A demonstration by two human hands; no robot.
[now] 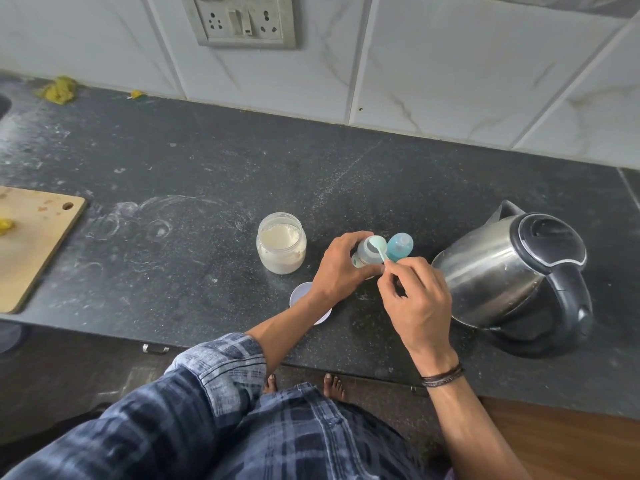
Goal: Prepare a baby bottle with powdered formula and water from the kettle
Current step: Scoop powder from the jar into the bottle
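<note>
Left hand (341,268) grips bottle (363,257), right hand (419,303) pinches spoon (377,244), between powder jar (281,242) and kettle (509,268).

The surface (207,168) is flecked in black and grey. The wall tiles (450,64) are veined grey on white. The kettle (491,268) is finished in silver steel, with black lid and handle. The spoon (378,246) is tinted pale mint, the bottle cap (400,247) teal. The sleeve (221,358) is checked in blue and grey.

Clear bottle (362,255), teal scoop (376,244) over its mouth — open powder jar (281,245) left, kettle (502,268) right
</note>
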